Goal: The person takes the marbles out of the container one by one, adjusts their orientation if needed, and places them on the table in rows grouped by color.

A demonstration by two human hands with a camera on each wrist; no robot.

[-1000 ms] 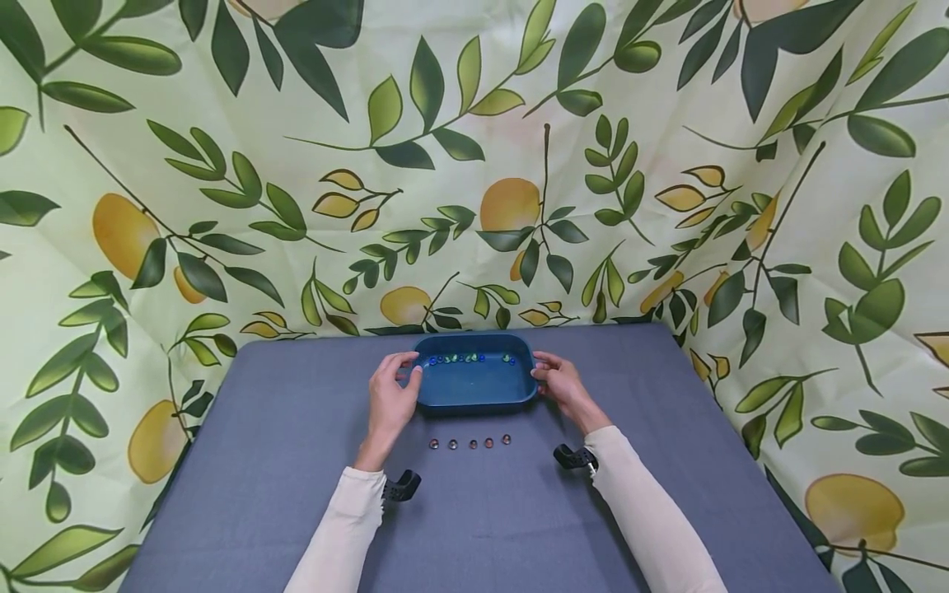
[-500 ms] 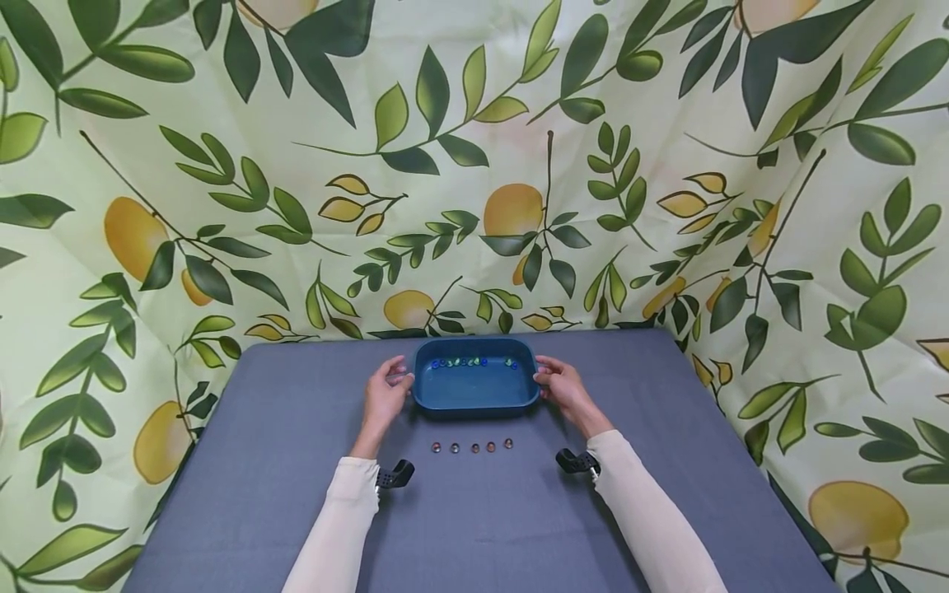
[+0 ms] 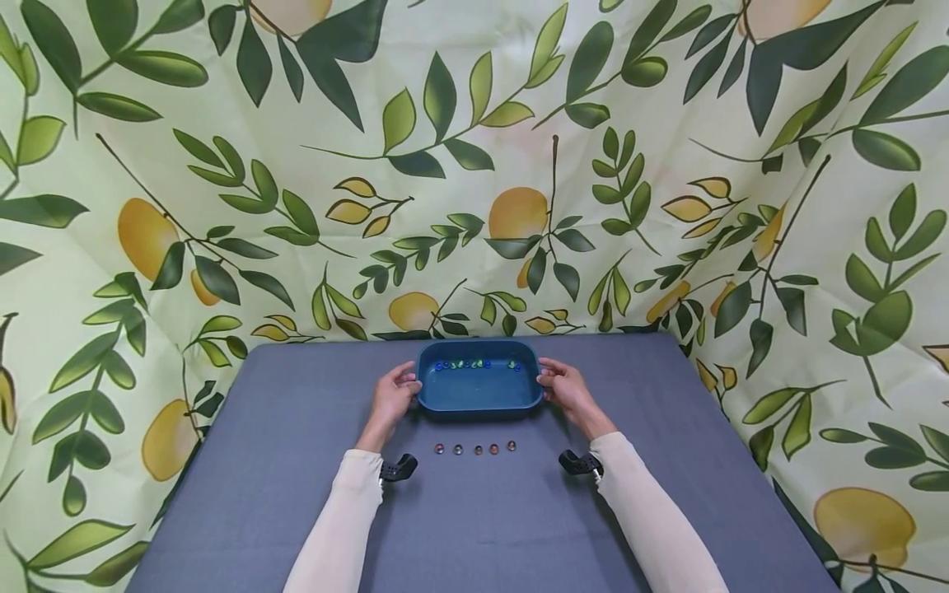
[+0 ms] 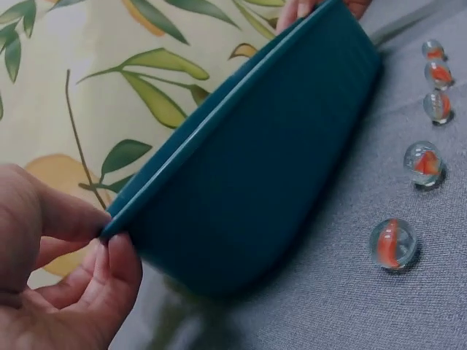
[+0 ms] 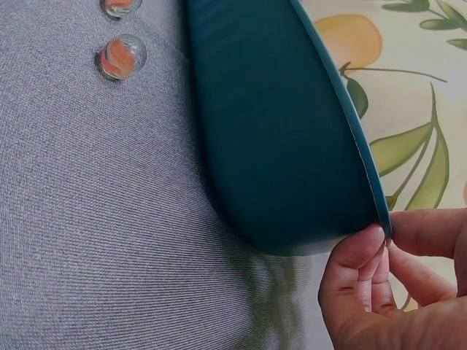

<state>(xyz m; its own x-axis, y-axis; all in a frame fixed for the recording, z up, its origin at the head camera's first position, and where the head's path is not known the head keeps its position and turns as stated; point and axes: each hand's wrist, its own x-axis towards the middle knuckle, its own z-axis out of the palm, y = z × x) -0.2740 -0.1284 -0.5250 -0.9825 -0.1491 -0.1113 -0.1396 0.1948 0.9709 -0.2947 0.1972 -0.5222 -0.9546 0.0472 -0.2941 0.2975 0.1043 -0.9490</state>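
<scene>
Two hands pinched the tray (image 3: 479,399) on the table (image 3: 259,461): left hand (image 3: 395,397) on its left rim, right hand (image 3: 566,390) on its right. Marbles (image 3: 474,363) lay along its far wall, apparently tipped there. Five orange marbles (image 3: 475,449) sat before it. Lifting next would call for level, even hands.

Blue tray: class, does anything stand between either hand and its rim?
Nothing visible does. The left hand and right hand each pinch the blue tray by its rim; the marbles lie apart, nearer the person.
</scene>
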